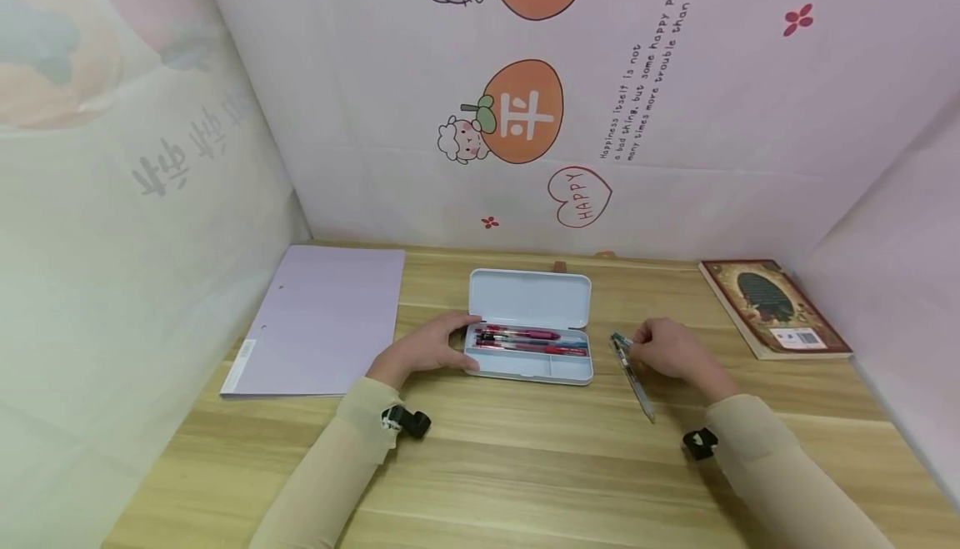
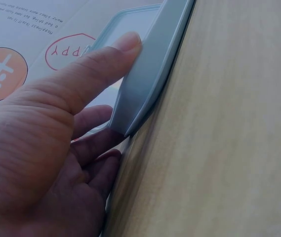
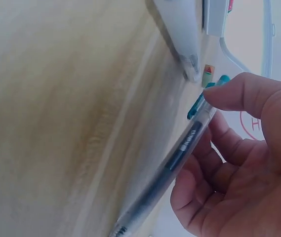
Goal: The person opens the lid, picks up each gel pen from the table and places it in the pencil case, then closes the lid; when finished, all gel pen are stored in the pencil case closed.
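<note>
A pale blue pencil case (image 1: 528,366) stands with its lid raised, several red and dark pens (image 1: 525,341) in its back compartment. My left hand (image 1: 431,342) grips the case's left end, thumb along the front wall (image 2: 150,74) and fingers at the end and behind. To the right of the case, my right hand (image 1: 670,349) pinches a clear pen with a teal clip (image 3: 180,148) between thumb and forefinger near the clip end. Beside it, another clear, greyish pen (image 3: 177,37) is partly in the right wrist view.
A lilac folder (image 1: 330,316) lies at the left of the wooden table. At the right back lies a book (image 1: 772,303) with a barcode label. A small brownish piece (image 1: 560,267) is behind the case. White printed sheeting (image 1: 390,116) encloses the back and sides.
</note>
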`<state>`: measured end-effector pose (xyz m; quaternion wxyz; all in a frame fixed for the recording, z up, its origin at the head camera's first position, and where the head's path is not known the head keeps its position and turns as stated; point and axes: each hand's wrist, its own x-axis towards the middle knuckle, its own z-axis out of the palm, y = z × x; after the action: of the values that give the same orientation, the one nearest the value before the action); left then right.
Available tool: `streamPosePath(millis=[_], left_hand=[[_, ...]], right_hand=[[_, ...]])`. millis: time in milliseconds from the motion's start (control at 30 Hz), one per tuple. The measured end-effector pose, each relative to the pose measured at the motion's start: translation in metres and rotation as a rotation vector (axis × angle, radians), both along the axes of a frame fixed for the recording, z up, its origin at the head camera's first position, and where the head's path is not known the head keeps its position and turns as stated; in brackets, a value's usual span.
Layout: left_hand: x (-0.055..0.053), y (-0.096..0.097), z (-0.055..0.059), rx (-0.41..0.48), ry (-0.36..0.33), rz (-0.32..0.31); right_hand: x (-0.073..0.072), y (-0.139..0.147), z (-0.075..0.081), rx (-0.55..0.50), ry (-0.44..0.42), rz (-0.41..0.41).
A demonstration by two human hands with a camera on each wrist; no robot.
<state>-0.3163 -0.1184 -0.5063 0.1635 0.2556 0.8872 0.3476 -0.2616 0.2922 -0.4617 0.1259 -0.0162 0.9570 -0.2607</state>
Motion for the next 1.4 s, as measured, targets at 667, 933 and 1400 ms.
streamPosePath(millis=[667, 933, 1400], left_hand=[[0.000, 0.000, 0.001, -0.027, 0.024, -0.013], [0.001, -0.001, 0.002, -0.017, 0.012, -0.010], [0.000, -0.001, 0.001, -0.016, 0.026, -0.005]], right_hand=[[-0.004, -0.018, 0.014, -0.036, 0.095, 0.090], [-0.011, -0.051, 0.019, -0.078, 0.140, 0.137], [-0.030, -0.112, 0.022, -0.030, 0.220, 0.295]])
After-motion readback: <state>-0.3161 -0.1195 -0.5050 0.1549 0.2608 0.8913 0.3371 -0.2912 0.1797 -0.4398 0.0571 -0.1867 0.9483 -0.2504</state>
